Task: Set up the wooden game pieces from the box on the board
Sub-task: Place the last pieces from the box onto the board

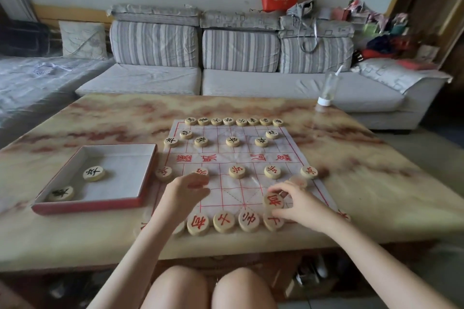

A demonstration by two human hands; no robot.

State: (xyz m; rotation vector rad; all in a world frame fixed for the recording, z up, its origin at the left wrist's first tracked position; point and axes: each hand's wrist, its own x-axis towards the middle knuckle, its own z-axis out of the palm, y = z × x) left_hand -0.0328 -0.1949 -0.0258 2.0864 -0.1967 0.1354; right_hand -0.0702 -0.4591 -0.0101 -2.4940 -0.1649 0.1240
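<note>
A thin white board sheet (233, 155) with red grid lines lies on the marble table. Black-lettered wooden discs (233, 121) line its far edge; red-lettered discs (223, 221) line its near edge. My right hand (296, 202) is shut on a red-lettered disc (273, 202), held tilted just above the near row. My left hand (185, 193) rests on the board's left side with its fingers over a red-lettered disc (202, 178). The open red-sided box (100, 204) to the left holds two black-lettered discs (93, 173).
The marble-patterned table (351, 183) extends around the board. A clear bottle (327, 90) stands upside down near the table's far right edge. A grey striped sofa (238, 78) lies beyond. My knees are under the near table edge.
</note>
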